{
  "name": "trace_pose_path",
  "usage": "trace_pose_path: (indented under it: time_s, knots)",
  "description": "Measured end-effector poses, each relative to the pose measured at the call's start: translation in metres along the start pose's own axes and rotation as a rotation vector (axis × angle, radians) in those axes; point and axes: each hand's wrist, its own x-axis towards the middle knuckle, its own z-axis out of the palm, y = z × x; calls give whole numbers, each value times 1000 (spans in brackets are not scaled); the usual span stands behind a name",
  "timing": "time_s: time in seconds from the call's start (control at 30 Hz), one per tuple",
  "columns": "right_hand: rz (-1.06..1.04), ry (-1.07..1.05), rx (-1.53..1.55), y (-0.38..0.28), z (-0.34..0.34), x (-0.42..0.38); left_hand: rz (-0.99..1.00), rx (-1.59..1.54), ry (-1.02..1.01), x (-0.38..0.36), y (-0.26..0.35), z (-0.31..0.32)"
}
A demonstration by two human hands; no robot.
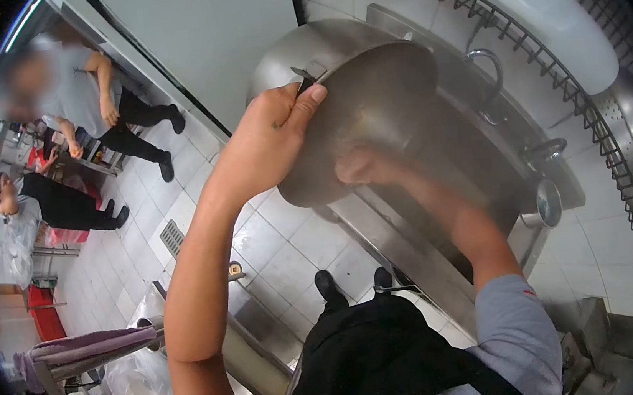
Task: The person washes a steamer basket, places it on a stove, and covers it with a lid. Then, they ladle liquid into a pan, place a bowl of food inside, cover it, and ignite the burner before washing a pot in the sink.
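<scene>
A large, deep, rounded metal bowl point(390, 86) is tilted on its side over the sink point(459, 159), its inside facing me. My left hand point(278, 124) grips its upper-left rim, with the thumb over the edge by a small dark fitting. My right hand point(366, 166) is closed and pressed to the lower inside wall of the bowl. Motion blurs this hand, and anything within the fingers is hidden.
Two curved taps point(489, 64) stand at the sink's back edge near a metal cup point(545, 204). Above hangs a wire rack point(549, 65) holding a white container point(544, 12) and a colander point(625, 123). Two people point(93, 90) are at the far left. A purple cloth point(89, 345) hangs nearby.
</scene>
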Motion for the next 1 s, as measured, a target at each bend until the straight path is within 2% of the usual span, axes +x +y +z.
trace_pose_path:
  time_s: [0.03, 0.07, 0.1, 0.17, 0.2, 0.27, 0.33, 0.37, 0.47, 0.53, 0.57, 0.6, 0.67, 0.7, 0.77, 0.8, 0.87, 0.93, 1.0]
  knots:
    - [10, 7, -209, -4, 3, -1, 12, 3, -2, -1, 0, 0]
    - [11, 9, -210, 6, 13, -1, 25, 6, -5, -1, 1, 1]
    - [-14, 79, 307, 31, 30, -2, 30, 5, -6, 0, 1, 2]
    - [-42, 147, 820, 39, 41, -6, 36, 15, -5, -1, 1, 2]
    - [-17, 419, 247, 31, 45, -9, 37, 15, -3, -1, 1, 2]
    - [9, 660, -339, 16, 44, -13, 49, 25, 6, -1, 1, 2]
    - [86, 318, 969, 6, 39, -18, 40, 10, 13, -1, 1, 2]
    - [87, 321, 966, 4, 44, -20, 32, -2, 19, -1, 1, 3]
    - [-9, 446, 856, 7, 55, -26, 10, 15, -10, -3, 3, 4]
    - [-171, 202, -440, -4, 31, -21, 23, 14, -15, -6, 4, 7]
    - [-169, 208, -444, -12, 23, -20, 39, 17, -24, -6, 6, 8]
    - [129, 212, 352, -18, 15, -17, 48, 20, -24, -5, 7, 7]
    - [418, 183, 1149, -27, 5, -15, 28, 19, -50, -6, 4, 5]
    - [259, 192, 527, -26, 2, -16, 29, 23, -45, -5, 1, 4]
    - [89, 195, -91, -16, 6, -13, 81, -10, -41, -3, -5, 5]
    - [-141, 259, -130, 6, 18, -10, 83, -7, -43, -3, -2, 5]
    - [-368, 325, -167, 16, 40, -3, -6, 29, -34, -6, 6, 7]
    - [112, 449, -362, -5, 86, 7, -3, 46, -21, -7, 9, 11]
    - [159, 527, -369, -24, 112, 16, -4, 60, 3, -7, 12, 14]
